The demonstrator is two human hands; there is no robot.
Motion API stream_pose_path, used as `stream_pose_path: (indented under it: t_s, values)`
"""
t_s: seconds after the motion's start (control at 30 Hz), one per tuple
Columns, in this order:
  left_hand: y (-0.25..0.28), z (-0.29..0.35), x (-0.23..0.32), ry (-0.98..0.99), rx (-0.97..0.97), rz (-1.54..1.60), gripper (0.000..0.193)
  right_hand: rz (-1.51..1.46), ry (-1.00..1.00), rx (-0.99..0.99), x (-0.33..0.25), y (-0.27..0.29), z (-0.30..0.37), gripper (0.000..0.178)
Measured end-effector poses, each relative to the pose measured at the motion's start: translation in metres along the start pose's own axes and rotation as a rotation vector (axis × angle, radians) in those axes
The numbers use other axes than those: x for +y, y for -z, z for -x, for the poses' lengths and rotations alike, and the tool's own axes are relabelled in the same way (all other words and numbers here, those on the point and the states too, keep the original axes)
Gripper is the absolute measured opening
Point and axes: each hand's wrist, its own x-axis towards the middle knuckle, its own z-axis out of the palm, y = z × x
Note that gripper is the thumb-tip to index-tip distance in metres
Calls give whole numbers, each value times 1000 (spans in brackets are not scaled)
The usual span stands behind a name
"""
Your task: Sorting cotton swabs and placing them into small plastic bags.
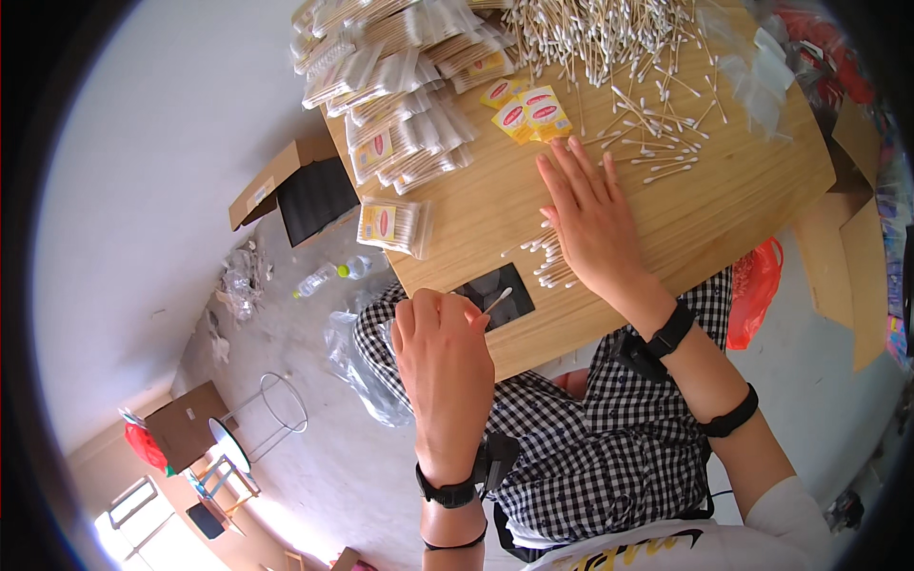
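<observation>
At the table's front edge, my left hand point(440, 347) is closed, with a cotton swab point(500, 298) poking out between thumb and fingers above a small black square point(503, 303). My right hand point(596, 228) lies open, palm down, fingers stretched toward the far side. Beneath its thumb side is a small row of cotton swabs point(549, 259), partly hidden by the hand. Just beyond the fingertips lie several yellow and white printed cards point(533, 114). A clear packet of cotton swabs point(390, 225) with a yellow card inside rests near the left edge.
Filled swab packets point(405, 105) are stacked at the far left of the wooden table point(705, 214). A large heap of loose swabs point(605, 33) spreads at the back, with clear bags point(759, 81) to its right. Cardboard boxes point(826, 252) stand beside the table; plastic bottles point(317, 280) lie on the floor.
</observation>
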Motion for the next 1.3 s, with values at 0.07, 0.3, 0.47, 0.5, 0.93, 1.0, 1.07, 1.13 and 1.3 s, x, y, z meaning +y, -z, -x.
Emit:
stream_pose_path:
  t_s: [0.07, 0.3, 0.47, 0.5, 0.93, 1.0, 1.07, 1.13, 1.3]
  values:
    - [6, 0, 5, -18, -14, 124, 13, -10, -11, -1, 3, 3, 0, 53]
    - [-59, 5, 50, -207, -44, 291, 15, -422, -94, 303, 19, 44, 5, 47]
    - [-83, -15, 55, -210, 118, 338, 15, -517, -150, 258, 29, 53, 35, 47]
    - [-80, -21, 50, -164, 182, 383, 15, -511, -125, 233, 30, 54, 42, 50]
    - [-64, -43, -4, -46, 133, 230, 10, -325, -49, 39, 18, 47, 54, 44]
    - [-62, -41, -4, -55, 156, 243, 10, -339, -30, 66, 26, 49, 38, 38]
    - [-55, -37, -3, 10, 166, 356, 8, -357, -8, 94, 31, 51, 25, 32]
    - [-48, -30, 3, -17, 182, 373, 8, -344, 33, 50, 38, 51, 22, 23]
    - [-62, 0, 22, -233, 84, 478, 10, -295, 64, 52, 45, 50, 23, 18]
